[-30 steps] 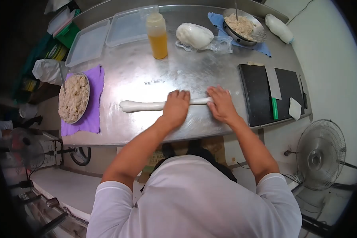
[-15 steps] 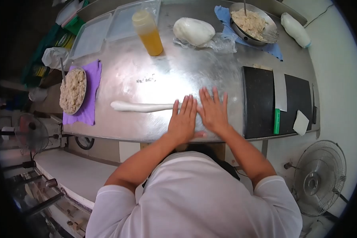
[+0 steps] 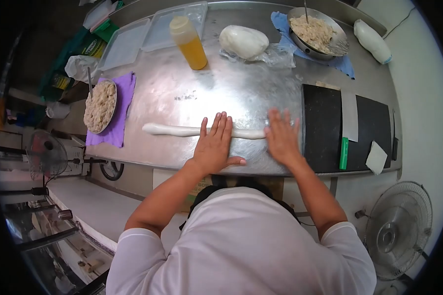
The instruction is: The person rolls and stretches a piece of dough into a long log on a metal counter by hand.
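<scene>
A long white rope of dough (image 3: 174, 130) lies crosswise on the steel table, with a rounded left end. My left hand (image 3: 213, 146) is flat on its middle, palm down, fingers stretched out and thumb pointing right. At the rope's right end, my right hand (image 3: 283, 140) also lies palm down with fingers extended; its fingertips are slightly blurred. A bare stretch of dough shows between the two hands. Beyond them rests a large white lump of dough (image 3: 243, 41) on crumpled clear plastic.
A squeeze bottle of yellow liquid (image 3: 192, 49) stands behind. Bowls of pale filling sit left (image 3: 100, 107) and back right (image 3: 312, 32). On the right, black boards (image 3: 322, 123) carry a green-handled cleaver (image 3: 348, 118) and a white scraper (image 3: 376, 158). A fan (image 3: 397, 231) stands below right.
My hands have moved apart: the left one slid left along the dough rope, the right one slid right. More of the rope's right part now shows between them.
</scene>
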Tool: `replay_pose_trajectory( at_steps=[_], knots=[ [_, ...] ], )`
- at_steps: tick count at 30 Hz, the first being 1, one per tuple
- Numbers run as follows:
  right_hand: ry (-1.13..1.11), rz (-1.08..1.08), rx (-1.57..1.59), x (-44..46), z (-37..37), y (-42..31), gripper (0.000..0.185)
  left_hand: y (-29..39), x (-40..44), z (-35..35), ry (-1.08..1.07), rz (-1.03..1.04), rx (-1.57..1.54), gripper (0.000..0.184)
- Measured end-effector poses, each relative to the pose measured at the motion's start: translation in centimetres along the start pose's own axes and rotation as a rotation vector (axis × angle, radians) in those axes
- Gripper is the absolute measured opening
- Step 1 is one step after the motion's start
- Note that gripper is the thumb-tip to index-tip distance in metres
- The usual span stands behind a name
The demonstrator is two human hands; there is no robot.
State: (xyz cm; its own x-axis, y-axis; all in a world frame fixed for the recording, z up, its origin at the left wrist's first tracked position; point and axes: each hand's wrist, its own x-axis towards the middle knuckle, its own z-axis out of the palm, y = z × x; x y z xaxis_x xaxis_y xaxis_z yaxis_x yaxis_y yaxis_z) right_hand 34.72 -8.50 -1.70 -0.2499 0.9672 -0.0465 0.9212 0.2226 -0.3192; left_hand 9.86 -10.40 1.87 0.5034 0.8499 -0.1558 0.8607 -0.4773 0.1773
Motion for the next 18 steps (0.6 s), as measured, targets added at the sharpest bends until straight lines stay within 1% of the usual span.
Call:
replay_pose_trajectory(
  at_steps=[1, 2, 3, 5, 6, 7, 9, 10, 11, 13, 14, 17, 18],
  knots=[
    [0.078, 0.078, 0.048, 0.1, -0.1, 0.4, 0.065, 0.0, -0.1, -0.2, 0.049, 0.008, -0.018, 0.136],
    [0.098, 0.071, 0.053, 0.5, 0.1, 0.2, 0.064, 1.1, 0.3, -0.4, 0.042, 0.074, -0.028, 0.135],
    [0.106, 0.068, 0.050, 1.1, 0.5, -0.5, 0.064, 1.9, 1.1, 1.0, 0.067, 0.143, -0.059, 0.134],
    [0.092, 0.005, -0.016, 2.6, 2.0, -2.3, 0.064, 3.7, 3.0, 3.5, 0.032, 0.146, -0.063, 0.134],
    [0.122, 0.045, -0.070, 4.0, 3.9, -1.6, 0.064, 3.6, 4.2, 3.6, 0.080, 0.129, -0.053, 0.134],
    [0.118, 0.026, -0.074, 5.4, 3.6, -1.3, 0.064, 2.8, 5.9, 3.2, 0.128, 0.106, -0.044, 0.134],
    [0.155, 0.176, -0.121, 7.0, 2.9, -1.2, 0.063, 2.1, 8.4, 2.1, 0.101, 0.089, -0.037, 0.135],
    [0.203, 0.167, -0.097, 7.0, 2.7, -1.5, 0.063, 1.7, 8.6, 1.8, 0.071, 0.096, -0.022, 0.136],
    [0.207, 0.159, -0.097, 6.6, 2.8, -1.7, 0.063, 1.4, 7.9, 1.5, 0.077, 0.090, -0.018, 0.136],
    [0.193, 0.144, -0.052, 3.1, 4.2, -1.8, 0.063, 2.3, 5.0, 2.0, 0.047, 0.153, -0.010, 0.138],
    [0.115, 0.144, -0.051, 1.1, 4.5, -2.2, 0.062, 2.5, 3.2, 4.2, 0.092, 0.181, -0.045, 0.139],
    [0.112, 0.132, -0.066, -0.6, 5.1, -2.5, 0.061, 2.6, 2.0, 5.5, 0.152, 0.213, -0.056, 0.139],
    [0.104, 0.139, -0.066, -0.2, 5.1, -2.3, 0.061, 2.1, 3.6, 4.7, 0.133, 0.213, -0.024, 0.139]
  ],
)
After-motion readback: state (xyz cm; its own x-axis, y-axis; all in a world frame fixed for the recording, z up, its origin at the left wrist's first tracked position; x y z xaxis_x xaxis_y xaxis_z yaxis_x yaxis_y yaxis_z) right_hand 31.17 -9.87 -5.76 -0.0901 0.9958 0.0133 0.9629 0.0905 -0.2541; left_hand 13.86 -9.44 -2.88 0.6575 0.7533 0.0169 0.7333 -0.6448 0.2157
